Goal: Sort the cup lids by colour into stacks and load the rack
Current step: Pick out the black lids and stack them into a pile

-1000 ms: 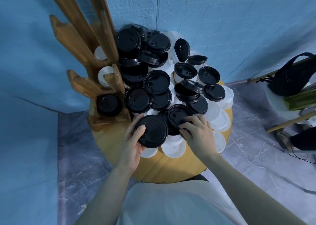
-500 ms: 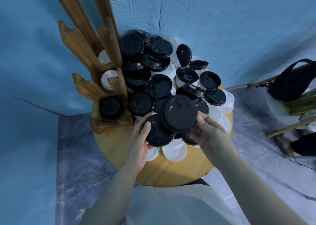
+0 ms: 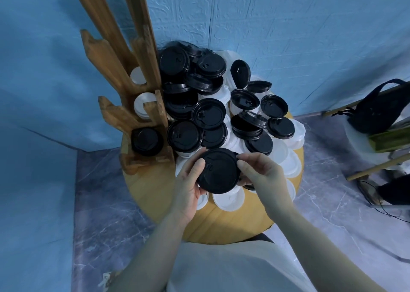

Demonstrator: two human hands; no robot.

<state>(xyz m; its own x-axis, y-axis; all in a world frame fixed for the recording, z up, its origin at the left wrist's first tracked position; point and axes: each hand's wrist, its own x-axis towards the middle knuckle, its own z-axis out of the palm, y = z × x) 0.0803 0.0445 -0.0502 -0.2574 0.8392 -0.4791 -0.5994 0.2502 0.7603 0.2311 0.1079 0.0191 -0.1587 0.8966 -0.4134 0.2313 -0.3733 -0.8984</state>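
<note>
Black lid (image 3: 218, 172) held flat just above the near edge of the round table (image 3: 233, 225), left hand (image 3: 188, 187) cupping its rim, right hand (image 3: 261, 174) pinching the opposite edge; best to square the rims before carrying it to the rack (image 3: 133, 105).

A: What's around the round wooden table (image 3: 221, 225)?
B: A blue textured wall (image 3: 288, 25) behind, grey marbled floor (image 3: 106, 203) below.
A: And off to the right?
B: A dark bag (image 3: 377, 107) resting on a wooden frame (image 3: 377, 167), black cables (image 3: 381, 211) trailing beneath.
</note>
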